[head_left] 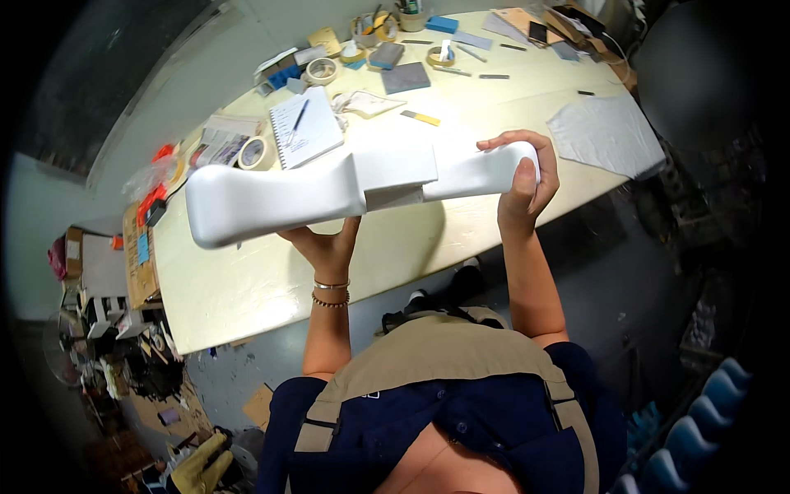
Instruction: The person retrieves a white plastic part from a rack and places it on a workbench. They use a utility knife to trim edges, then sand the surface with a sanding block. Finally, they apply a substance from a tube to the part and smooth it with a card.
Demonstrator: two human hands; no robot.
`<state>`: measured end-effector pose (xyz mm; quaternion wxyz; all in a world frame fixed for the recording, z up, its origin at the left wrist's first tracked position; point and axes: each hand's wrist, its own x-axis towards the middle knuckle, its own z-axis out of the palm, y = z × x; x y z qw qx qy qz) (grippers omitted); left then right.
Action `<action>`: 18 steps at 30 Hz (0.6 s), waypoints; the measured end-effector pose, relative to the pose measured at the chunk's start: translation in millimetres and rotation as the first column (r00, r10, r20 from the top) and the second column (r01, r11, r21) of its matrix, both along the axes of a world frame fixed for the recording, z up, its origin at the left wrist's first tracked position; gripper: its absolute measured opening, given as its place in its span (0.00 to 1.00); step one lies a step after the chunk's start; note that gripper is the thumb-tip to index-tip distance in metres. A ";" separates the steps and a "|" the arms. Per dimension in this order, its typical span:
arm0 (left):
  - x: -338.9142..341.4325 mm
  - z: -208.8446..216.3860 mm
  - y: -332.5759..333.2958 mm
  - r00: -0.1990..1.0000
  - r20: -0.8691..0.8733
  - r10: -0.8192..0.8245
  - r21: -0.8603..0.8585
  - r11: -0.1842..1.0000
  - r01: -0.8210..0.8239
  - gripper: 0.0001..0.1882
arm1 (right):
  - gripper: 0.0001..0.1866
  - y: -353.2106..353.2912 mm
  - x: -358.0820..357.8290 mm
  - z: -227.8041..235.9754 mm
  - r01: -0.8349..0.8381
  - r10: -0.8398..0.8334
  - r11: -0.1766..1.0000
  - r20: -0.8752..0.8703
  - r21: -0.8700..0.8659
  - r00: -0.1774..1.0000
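Note:
A long, smooth white moulded part (276,202) with rounded ends and a raised square block in its middle is held up above the table, lying crosswise before me. My right hand (527,185) wraps round its right end, thumb on the near side and fingers on the far side. My left hand (329,247) supports it from beneath, left of the middle block. The thumb and part of the palm show there; the other fingers are hidden behind the part.
On the pale table (247,305) lie a spiral notebook (306,123) with a pen, tape rolls (322,71), sanding blocks (387,56), a grey pad (406,78) and a white cloth (605,136) at the right edge. A cardboard box (140,255) stands beside the table's left edge.

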<state>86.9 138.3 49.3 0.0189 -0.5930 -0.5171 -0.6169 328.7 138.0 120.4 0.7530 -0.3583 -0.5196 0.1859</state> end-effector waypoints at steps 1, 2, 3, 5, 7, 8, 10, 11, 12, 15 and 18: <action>-0.2 -5.9 -0.3 1.000 -0.026 -0.006 0.039 0.999 0.007 0.55 | 0.14 -9.3 1.3 -4.4 0.044 -0.044 0.999 0.016 0.005 0.999; 0.9 -6.3 -2.4 0.997 -0.071 -0.034 0.039 0.999 0.037 0.51 | 0.15 -19.0 1.9 -5.4 0.078 -0.078 0.997 0.019 -0.002 0.997; 0.1 -6.4 -3.8 0.993 -0.104 -0.060 0.053 0.996 0.066 0.52 | 0.15 -27.6 1.8 -6.0 0.108 -0.108 0.994 0.019 -0.005 0.994; 2.1 -7.0 -8.6 0.980 -0.156 -0.120 0.063 0.989 0.131 0.52 | 0.16 -39.0 5.4 -10.3 0.162 -0.162 0.986 0.008 -0.047 0.987; 5.5 -7.6 -14.2 0.965 -0.186 -0.188 0.057 0.978 0.201 0.53 | 0.16 -48.1 8.4 -12.5 0.181 -0.181 0.980 0.000 -0.086 0.983; 6.2 -5.4 -15.1 0.955 -0.198 -0.222 0.058 0.970 0.238 0.54 | 0.16 -50.9 9.5 -13.9 0.190 -0.192 0.977 -0.015 -0.091 0.981; 8.7 0.0 -17.3 0.928 -0.200 -0.314 0.043 0.944 0.328 0.55 | 0.16 -55.5 11.5 -15.0 0.210 -0.212 0.973 -0.017 -0.091 0.977; 8.8 6.2 -18.0 0.909 -0.191 -0.371 0.028 0.923 0.383 0.55 | 0.16 -56.4 12.1 -14.1 0.230 -0.234 0.968 -0.028 -0.102 0.972; 7.5 14.1 -19.2 0.881 -0.178 -0.438 0.016 0.894 0.447 0.55 | 0.16 -57.5 11.3 -14.4 0.249 -0.255 0.962 -0.043 -0.114 0.966; 6.2 53.1 -28.1 0.799 0.005 -0.601 0.091 0.796 0.598 0.57 | 0.17 -59.1 5.0 -13.8 0.297 -0.307 0.944 -0.050 -0.140 0.951; 19.2 96.0 -31.2 0.808 0.339 -0.482 0.296 0.870 0.395 0.58 | 0.22 -65.6 -7.2 -14.3 0.295 -0.287 0.953 0.101 -0.067 0.952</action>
